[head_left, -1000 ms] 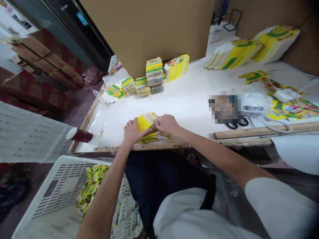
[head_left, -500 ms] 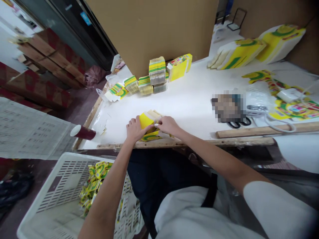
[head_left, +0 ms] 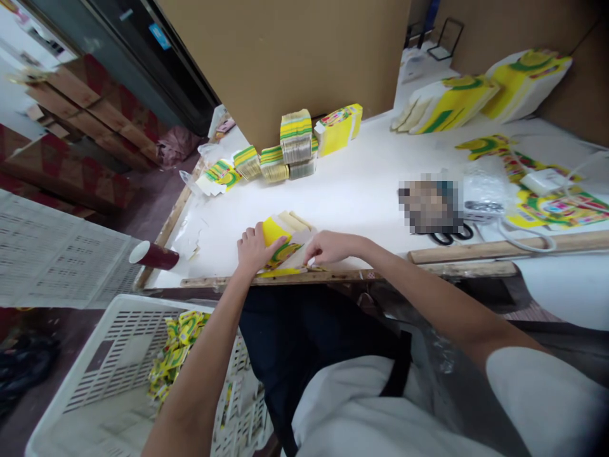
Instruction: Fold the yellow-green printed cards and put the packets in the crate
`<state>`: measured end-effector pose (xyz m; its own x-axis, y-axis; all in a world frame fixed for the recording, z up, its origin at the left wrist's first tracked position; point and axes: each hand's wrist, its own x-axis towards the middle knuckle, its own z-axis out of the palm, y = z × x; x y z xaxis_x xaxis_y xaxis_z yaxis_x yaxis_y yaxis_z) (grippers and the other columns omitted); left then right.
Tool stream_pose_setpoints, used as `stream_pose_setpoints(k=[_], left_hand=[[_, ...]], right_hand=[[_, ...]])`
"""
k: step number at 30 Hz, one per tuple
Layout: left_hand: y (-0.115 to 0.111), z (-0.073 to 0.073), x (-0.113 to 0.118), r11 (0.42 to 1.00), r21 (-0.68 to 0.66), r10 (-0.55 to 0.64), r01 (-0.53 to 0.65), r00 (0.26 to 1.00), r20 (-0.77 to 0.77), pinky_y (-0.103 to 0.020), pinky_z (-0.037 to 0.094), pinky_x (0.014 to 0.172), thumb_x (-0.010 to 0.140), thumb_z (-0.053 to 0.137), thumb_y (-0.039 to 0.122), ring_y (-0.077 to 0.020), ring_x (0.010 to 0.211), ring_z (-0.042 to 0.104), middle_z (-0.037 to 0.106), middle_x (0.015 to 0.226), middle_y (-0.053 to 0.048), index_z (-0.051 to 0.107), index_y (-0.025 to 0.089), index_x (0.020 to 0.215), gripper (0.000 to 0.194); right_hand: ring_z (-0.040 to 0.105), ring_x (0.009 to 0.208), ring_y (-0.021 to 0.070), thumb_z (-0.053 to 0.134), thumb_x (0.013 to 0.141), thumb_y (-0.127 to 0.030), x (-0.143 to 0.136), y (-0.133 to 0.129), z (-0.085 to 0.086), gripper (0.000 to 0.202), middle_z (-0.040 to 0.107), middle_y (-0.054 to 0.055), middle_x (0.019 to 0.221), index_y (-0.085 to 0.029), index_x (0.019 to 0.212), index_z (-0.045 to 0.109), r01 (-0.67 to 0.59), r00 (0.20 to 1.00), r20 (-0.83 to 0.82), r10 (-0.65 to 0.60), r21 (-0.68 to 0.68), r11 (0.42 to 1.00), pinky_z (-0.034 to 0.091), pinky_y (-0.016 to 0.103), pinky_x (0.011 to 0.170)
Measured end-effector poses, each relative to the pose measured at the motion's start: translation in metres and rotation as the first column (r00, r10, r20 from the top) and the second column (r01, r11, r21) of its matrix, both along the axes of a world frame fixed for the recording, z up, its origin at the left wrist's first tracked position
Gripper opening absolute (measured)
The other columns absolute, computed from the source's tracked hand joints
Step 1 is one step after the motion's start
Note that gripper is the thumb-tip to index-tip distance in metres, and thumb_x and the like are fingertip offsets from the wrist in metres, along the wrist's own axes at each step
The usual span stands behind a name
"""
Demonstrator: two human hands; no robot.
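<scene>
Near the table's front edge, my left hand (head_left: 255, 249) grips the left end of a stack of yellow printed card pieces (head_left: 284, 240), its thumb across the near side. The stack leans, and its right end fans apart. Just right of it, my right hand (head_left: 328, 246) is closed with fingers pressed together. Something small and white shows at its fingertips; whether it is held I cannot make out. Below both hands, a flat yellow card piece (head_left: 280, 272) lies along the wooden edge.
Small card stacks (head_left: 275, 165) stand at the back before a large cardboard sheet (head_left: 295, 63). Larger yellow stacks (head_left: 445, 105) stand back right. Black-handled scissors (head_left: 442, 237) and a power strip lie right. A maroon cup (head_left: 155, 255) lies left; a white crate (head_left: 118, 304) sits below.
My right hand has moved down and slightly right, away from the stack's top. The stack's near side shows more now, with a gap to the card below. My left hand stays on it.
</scene>
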<state>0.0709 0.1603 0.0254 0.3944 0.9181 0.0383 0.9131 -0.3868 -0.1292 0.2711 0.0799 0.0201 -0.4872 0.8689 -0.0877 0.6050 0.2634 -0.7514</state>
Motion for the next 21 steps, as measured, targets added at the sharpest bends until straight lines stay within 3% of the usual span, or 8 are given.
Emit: stream_pose_setpoints(k=[2, 5, 12, 17, 21], left_hand=[[-0.001, -0.001, 0.0, 1.0, 0.013, -0.007, 0.007, 1.0, 0.002, -0.042, 0.039, 0.084, 0.078, 0.03, 0.068, -0.0314, 0.103, 0.051, 0.053, 0.109, -0.017, 0.037, 0.015, 0.125, 0.072], [-0.001, -0.001, 0.0, 1.0, 0.014, -0.008, 0.008, 1.0, 0.0, -0.042, 0.04, 0.084, 0.075, 0.034, 0.07, -0.0319, 0.103, 0.05, 0.053, 0.11, -0.016, 0.037, 0.015, 0.125, 0.075], [-0.001, -0.002, 0.001, 1.0, 0.011, -0.002, 0.002, 1.0, 0.006, -0.042, 0.039, 0.084, 0.075, 0.035, 0.07, -0.0323, 0.104, 0.05, 0.053, 0.109, -0.016, 0.037, 0.015, 0.126, 0.075], [0.0, -0.002, 0.0, 1.0, 0.004, 0.001, -0.001, 1.0, 0.018, -0.042, 0.039, 0.084, 0.077, 0.031, 0.07, -0.0322, 0.104, 0.05, 0.053, 0.11, -0.017, 0.037, 0.015, 0.126, 0.075], [0.0, -0.002, 0.0, 1.0, 0.019, -0.021, 0.02, 1.0, 0.016, -0.043, 0.039, 0.084, 0.077, 0.028, 0.07, -0.0323, 0.103, 0.051, 0.053, 0.11, -0.017, 0.038, 0.014, 0.125, 0.074]], right_hand=[[0.061, 0.079, 0.0127, 0.054, 0.075, -0.012, 0.0, 0.004, -0.003, 0.032, 0.071, 0.002, 0.091, -0.02, 0.103, 0.069, 0.177, 0.984, -0.002, -0.178, 0.129, 0.976, 0.042, 0.021, 0.071], [0.058, 0.081, 0.015, 0.048, 0.079, -0.01, -0.001, 0.011, -0.013, 0.035, 0.065, 0.007, 0.097, -0.019, 0.109, 0.065, 0.397, 0.895, 0.054, -0.442, 0.352, 0.848, 0.04, 0.024, 0.07], [0.051, 0.089, 0.0196, 0.043, 0.082, -0.012, -0.005, 0.003, -0.027, 0.027, 0.057, 0.009, 0.099, -0.019, 0.091, 0.067, 0.337, 0.876, 0.156, -0.457, 0.481, 0.809, 0.036, 0.026, 0.063], [0.055, 0.082, 0.0187, 0.044, 0.081, -0.014, -0.015, 0.005, -0.021, 0.021, 0.062, 0.008, 0.095, -0.017, 0.094, 0.06, 0.375, 0.857, 0.191, -0.479, 0.405, 0.834, 0.037, 0.027, 0.066], [0.059, 0.081, 0.0218, 0.046, 0.08, -0.021, -0.027, 0.015, -0.019, 0.028, 0.065, 0.013, 0.096, -0.012, 0.105, 0.056, 0.478, 0.8, 0.199, -0.566, 0.36, 0.802, 0.04, 0.03, 0.069]])
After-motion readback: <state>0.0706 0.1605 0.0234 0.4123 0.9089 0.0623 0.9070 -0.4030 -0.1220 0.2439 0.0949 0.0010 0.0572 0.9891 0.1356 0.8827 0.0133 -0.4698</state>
